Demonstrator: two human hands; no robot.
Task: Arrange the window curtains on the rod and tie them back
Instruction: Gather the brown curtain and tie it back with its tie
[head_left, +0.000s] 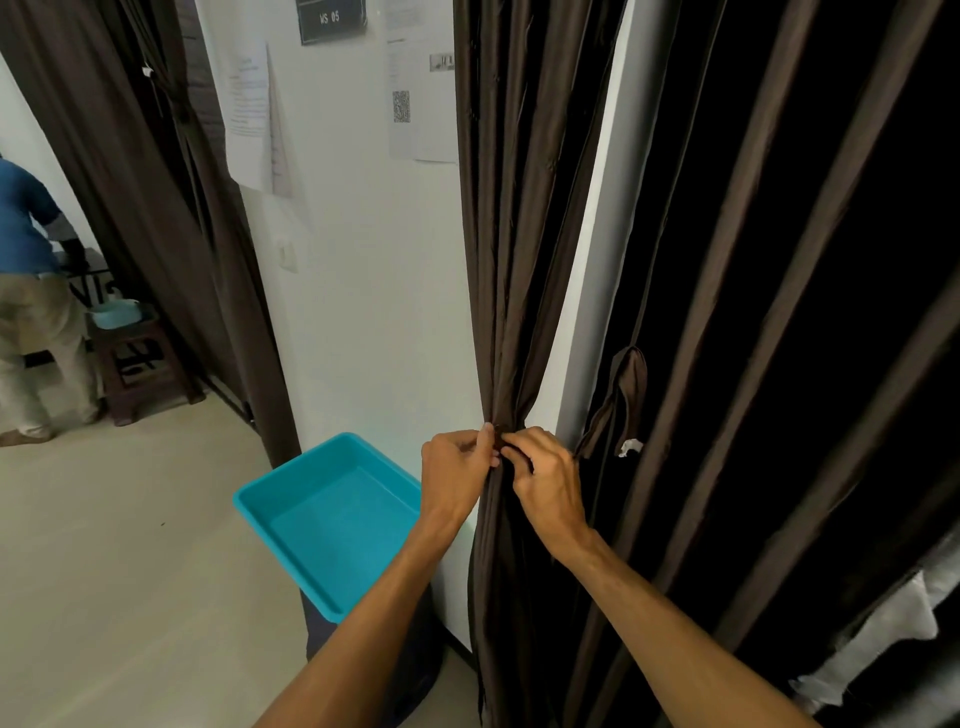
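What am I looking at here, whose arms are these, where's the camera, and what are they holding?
No machine here: these are a person's two bare arms, filmed by one wide camera worn on their head, looking forward and down. The left hand and the right hand both pinch the gathered brown curtain at its narrowest point. Their grip hides any tie. Right of it, a loose fabric loop hangs against a second curtain. A turquoise tray sits to the left.
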